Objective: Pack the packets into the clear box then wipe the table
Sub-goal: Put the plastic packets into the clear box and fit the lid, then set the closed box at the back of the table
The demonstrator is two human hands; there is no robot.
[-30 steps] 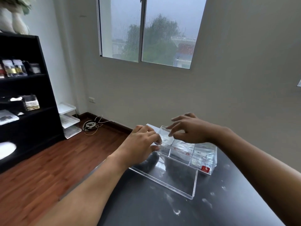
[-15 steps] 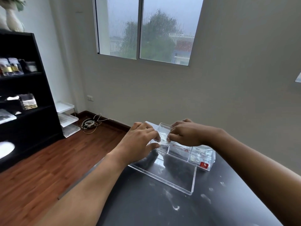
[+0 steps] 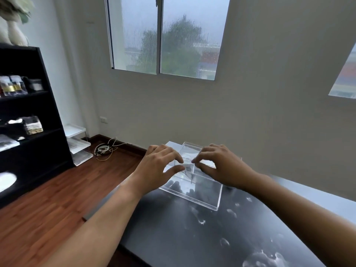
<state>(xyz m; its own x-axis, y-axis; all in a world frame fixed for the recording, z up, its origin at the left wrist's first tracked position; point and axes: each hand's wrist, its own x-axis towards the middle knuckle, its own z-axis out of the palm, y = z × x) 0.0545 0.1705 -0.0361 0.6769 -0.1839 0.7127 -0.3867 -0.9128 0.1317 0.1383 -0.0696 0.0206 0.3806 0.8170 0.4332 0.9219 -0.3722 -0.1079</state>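
The clear box stands at the far end of the dark table, its lid lying open and flat toward me. My left hand grips the box's near left corner, thumb in front and fingers over the rim. My right hand is curled over the box, fingertips pinching a pale packet at the left compartment. The hand hides the other compartments and any packets in them. White smears dot the table top.
The table's left edge drops to a wooden floor. A black shelf unit with jars and bags stands at the left wall, a white tiered rack and a coil of cable beside it. A larger white smear lies at the near right.
The view has tilted and drawn closer. My right hand has shifted left along the box, so the red-labelled packets are now covered. My left hand stays at the box's left end.
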